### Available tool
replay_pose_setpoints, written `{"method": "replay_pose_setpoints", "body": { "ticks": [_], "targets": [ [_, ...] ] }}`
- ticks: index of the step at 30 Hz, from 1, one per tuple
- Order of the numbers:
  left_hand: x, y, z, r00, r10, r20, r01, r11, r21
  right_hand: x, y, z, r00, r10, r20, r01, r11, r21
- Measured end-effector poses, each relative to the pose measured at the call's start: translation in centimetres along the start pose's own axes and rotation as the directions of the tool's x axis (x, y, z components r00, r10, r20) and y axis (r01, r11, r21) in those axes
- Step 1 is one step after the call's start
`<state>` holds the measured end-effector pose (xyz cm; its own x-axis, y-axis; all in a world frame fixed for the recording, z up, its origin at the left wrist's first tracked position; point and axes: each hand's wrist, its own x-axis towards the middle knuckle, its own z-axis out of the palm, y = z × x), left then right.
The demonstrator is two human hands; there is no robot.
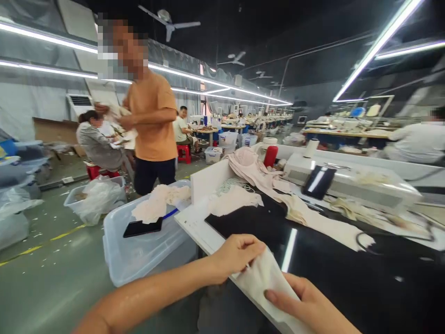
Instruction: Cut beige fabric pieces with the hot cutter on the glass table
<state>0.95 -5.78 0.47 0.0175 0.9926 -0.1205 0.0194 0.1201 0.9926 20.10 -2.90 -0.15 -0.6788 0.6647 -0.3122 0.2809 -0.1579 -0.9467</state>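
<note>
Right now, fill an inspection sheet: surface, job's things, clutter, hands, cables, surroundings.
Surface: black tabletop, shiny, reflecting a light.
Job's things: white cloth, between both hands at the table's near side.
Clutter: beige garment and red spool on the table; tub alongside.
Hands: left hand pinches the cloth; right hand grips it, thumb on top.
Cables: dark loop at right; cannot tell if cable.
Surroundings: person in orange standing; others seated.

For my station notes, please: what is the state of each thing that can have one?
Left hand: pinching the white cloth
Right hand: gripping it, thumb on top
White cloth: held between both hands
Tube light: lit
Near bin: seemingly lidded, pale fabric on top
Black device: lying flat
</note>
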Motion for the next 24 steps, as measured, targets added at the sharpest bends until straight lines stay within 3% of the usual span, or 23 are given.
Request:
{"method": "replay_pose_setpoints", "body": {
  "ticks": [5, 13, 19, 24],
  "targets": [
    [0.1, -0.2, -0.4, 0.998, 0.051, 0.026, -0.052, 0.998, 0.038, -0.5, -1.2, 0.1, 0.998, 0.045, 0.053, -0.053, 0.985, 0.164],
    [1.1, 0.1, 0.4, 0.988, 0.138, 0.068, -0.144, 0.985, 0.097, -1.0, -0.4, -0.9, 0.996, 0.064, 0.069, -0.077, 0.975, 0.207],
    [2.2, 0.2, 0.6, 0.988, 0.097, 0.121, -0.110, 0.988, 0.109, -1.3, -0.6, -2.4, 0.997, 0.062, 0.056, -0.070, 0.984, 0.161],
    [4.3, 0.8, 0.3, 0.981, 0.048, 0.186, -0.084, 0.978, 0.192, -1.2, 0.0, -5.7, 0.994, -0.048, -0.102, 0.043, 0.998, -0.056]
  ]
}}
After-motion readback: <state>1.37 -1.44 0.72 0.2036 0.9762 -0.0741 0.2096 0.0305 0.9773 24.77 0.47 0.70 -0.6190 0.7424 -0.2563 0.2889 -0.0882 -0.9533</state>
